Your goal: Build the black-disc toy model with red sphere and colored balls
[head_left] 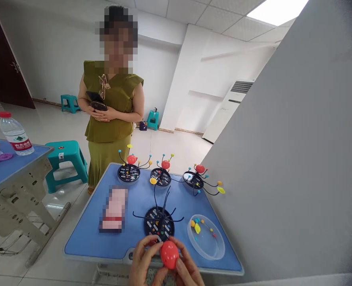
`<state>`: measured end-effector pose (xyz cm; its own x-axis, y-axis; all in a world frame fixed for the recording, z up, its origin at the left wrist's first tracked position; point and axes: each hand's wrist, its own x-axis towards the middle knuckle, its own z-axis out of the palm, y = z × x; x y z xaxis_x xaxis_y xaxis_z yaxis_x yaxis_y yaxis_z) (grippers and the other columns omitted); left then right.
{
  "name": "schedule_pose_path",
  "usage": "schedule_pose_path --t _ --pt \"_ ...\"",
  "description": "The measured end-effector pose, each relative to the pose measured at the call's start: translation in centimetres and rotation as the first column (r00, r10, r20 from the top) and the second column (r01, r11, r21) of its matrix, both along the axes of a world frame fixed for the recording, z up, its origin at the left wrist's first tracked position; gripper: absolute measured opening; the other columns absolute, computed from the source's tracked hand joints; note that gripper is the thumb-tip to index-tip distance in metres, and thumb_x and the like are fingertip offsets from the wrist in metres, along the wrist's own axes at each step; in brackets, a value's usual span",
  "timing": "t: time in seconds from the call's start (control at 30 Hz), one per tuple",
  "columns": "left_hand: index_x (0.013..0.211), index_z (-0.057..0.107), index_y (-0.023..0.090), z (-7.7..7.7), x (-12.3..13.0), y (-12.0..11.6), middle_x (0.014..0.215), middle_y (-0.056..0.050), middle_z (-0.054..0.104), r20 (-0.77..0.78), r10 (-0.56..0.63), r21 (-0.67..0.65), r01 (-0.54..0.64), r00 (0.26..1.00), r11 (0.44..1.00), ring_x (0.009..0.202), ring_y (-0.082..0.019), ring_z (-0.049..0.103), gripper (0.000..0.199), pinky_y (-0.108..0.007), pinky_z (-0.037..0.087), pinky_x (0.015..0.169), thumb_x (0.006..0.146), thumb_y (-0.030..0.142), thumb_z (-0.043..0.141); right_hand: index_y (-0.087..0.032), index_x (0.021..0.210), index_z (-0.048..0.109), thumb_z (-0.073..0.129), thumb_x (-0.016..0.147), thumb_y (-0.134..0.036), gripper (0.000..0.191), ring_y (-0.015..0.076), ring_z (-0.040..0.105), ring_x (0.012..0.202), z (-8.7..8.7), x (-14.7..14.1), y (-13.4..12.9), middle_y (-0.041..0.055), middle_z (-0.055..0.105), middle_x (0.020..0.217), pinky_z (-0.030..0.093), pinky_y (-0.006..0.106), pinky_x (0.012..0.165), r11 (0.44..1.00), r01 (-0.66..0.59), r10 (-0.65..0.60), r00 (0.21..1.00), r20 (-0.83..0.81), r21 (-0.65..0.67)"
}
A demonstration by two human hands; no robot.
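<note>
Near the table's front edge, my left hand (146, 258) and my right hand (189, 264) close their fingers around a red ball (170, 254) from both sides. Just beyond them stands a round black base (152, 226) printed with small coloured marks, and bare curved black arms rise from its middle. To the right, a clear round dish (206, 254) holds yellow, orange, blue and red small pieces, among them a yellow cup-shaped piece (197, 228). Along the far edge sit three similar models, each with a red ball (165, 164) on top and coloured tips on its arms.
A pixelated pink box-like item (116, 202) lies on the left of the blue table (89, 238). Behind the table stands a person (113, 111) holding a phone. A grey wall (283, 178) borders the right side. Left are a teal stool (65, 153) and another table with a bottle (16, 135).
</note>
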<state>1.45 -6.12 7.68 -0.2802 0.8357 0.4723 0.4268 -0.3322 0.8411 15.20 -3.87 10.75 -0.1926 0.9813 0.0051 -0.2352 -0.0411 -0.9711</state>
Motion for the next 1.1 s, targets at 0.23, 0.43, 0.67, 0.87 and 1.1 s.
schedule_pose_path --t 0.23,0.43,0.67,0.87,1.1 --pt "0.106 0.064 0.025 0.8 -0.3 2.8 0.103 -0.007 0.069 -0.217 0.036 -0.019 -0.041 0.976 0.999 0.095 -0.023 0.066 0.021 -0.037 0.056 0.079 0.094 0.026 0.046 -0.031 0.117 0.064 0.058 0.087 -0.049 0.035 0.0269 0.063 0.104 8.4 2.2 7.6 0.0057 0.072 0.110 0.045 0.041 0.093 0.826 -0.243 -0.306 0.565 0.767 0.509" --pt "0.089 0.066 0.022 -0.2 0.3 3.7 0.095 -0.005 0.073 -0.478 0.082 0.001 -0.093 0.874 0.996 0.092 -0.022 0.065 0.024 -0.038 0.054 0.078 0.094 0.017 0.043 -0.031 0.120 0.060 0.048 0.094 -0.044 0.031 0.0277 0.059 0.109 8.1 1.4 10.2 0.0051 0.072 0.110 0.039 0.044 0.090 0.737 -0.481 -0.343 0.339 0.876 0.475" --pt "0.109 0.068 0.020 -0.6 0.7 3.9 0.110 -0.006 0.074 -0.518 0.103 0.024 -0.106 0.849 0.994 0.108 -0.024 0.062 0.027 -0.046 0.049 0.093 0.093 0.016 0.047 -0.031 0.117 0.060 0.046 0.093 -0.049 0.033 0.0272 0.061 0.107 7.9 1.7 10.9 0.0050 0.075 0.104 0.038 0.044 0.089 0.753 -0.490 -0.318 0.311 0.895 0.438" --pt "0.102 0.071 0.022 -1.1 0.9 4.1 0.107 -0.005 0.075 -0.511 0.105 0.038 -0.100 0.853 0.994 0.103 -0.023 0.063 0.026 -0.047 0.047 0.093 0.093 0.016 0.048 -0.031 0.112 0.065 0.044 0.093 -0.055 0.037 0.0258 0.065 0.099 8.0 1.4 11.5 0.0051 0.074 0.102 0.043 0.041 0.084 0.786 -0.464 -0.293 0.302 0.907 0.408" --pt "0.089 0.072 0.022 -2.1 1.4 4.6 0.103 -0.004 0.076 -0.484 0.150 0.076 -0.130 0.862 0.989 0.098 -0.022 0.063 0.023 -0.047 0.043 0.094 0.091 0.016 0.050 -0.025 0.108 0.071 0.046 0.087 -0.066 0.052 0.0248 0.067 0.094 6.7 2.0 13.3 0.0090 0.073 0.099 0.048 0.034 0.082 0.872 -0.397 -0.121 0.390 0.913 0.285"
